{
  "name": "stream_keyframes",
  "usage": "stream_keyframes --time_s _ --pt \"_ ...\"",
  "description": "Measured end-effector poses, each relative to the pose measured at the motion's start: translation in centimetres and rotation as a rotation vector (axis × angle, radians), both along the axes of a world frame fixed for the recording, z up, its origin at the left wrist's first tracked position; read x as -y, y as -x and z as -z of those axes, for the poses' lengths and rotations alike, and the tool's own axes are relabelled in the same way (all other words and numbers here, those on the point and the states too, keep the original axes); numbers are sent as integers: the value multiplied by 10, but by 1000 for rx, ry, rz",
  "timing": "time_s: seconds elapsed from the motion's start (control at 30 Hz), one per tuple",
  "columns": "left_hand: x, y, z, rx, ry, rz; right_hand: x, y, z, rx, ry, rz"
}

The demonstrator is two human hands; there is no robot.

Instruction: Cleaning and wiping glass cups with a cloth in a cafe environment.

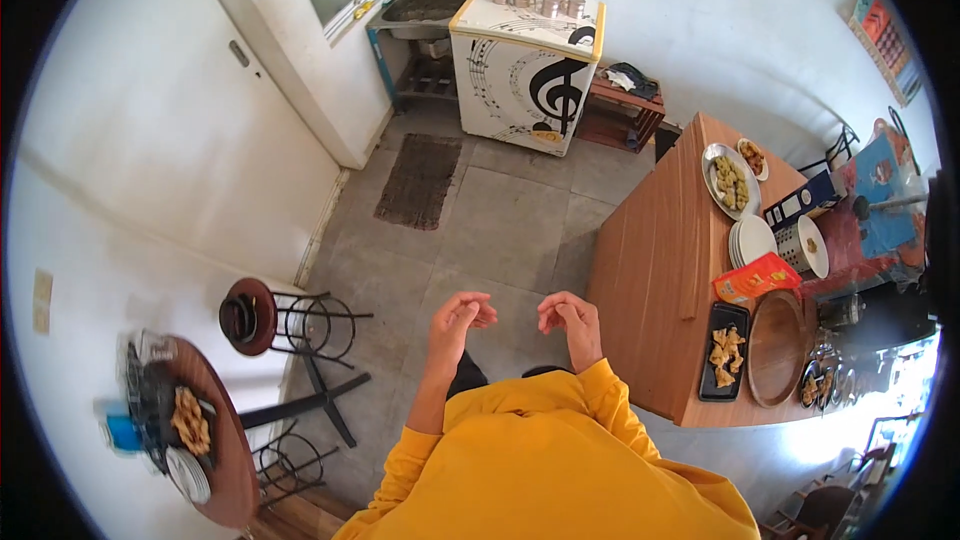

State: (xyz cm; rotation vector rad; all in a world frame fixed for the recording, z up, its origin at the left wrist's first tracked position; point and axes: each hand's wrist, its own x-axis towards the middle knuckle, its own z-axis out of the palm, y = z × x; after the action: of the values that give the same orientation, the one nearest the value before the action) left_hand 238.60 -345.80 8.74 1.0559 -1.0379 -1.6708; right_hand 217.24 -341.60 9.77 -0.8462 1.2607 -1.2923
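Note:
My left hand (pixel 460 324) and my right hand (pixel 572 326) are held up in front of my body, a gap between them. The fingers of each are loosely bent inward, toward the other hand. Neither holds or touches anything that I can see. Closest to my right hand is the wooden counter (pixel 640 290), standing to its right. On it lie a black tray (pixel 716 385) with ginger-like pieces, a round wooden tray (pixel 778 350), a red packet (pixel 757 278) and stacked white plates (pixel 750 242).
A round table (pixel 225 420) with food and plates stands at the left, beside a stool (pixel 262 316). Ahead are a dark mat (pixel 420 180), a white chest (pixel 515 90) topped with several glasses, a sink (pixel 430 8) and a wooden crate (pixel 615 125). A metal dish (pixel 712 168) sits on the counter.

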Motion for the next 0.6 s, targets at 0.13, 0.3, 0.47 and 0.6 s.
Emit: stream_keyframes --time_s 0.13,0.3,0.47,0.6 --pt "78 -20 4 30 18 94 49 -15 -5 -26 30 78" --pt "160 -19 11 -5 8 155 97 -11 9 -48 17 188" --pt "243 17 19 55 -12 207 169 15 34 -55 16 299" --pt "313 57 26 109 24 232 247 55 52 41 5 296"
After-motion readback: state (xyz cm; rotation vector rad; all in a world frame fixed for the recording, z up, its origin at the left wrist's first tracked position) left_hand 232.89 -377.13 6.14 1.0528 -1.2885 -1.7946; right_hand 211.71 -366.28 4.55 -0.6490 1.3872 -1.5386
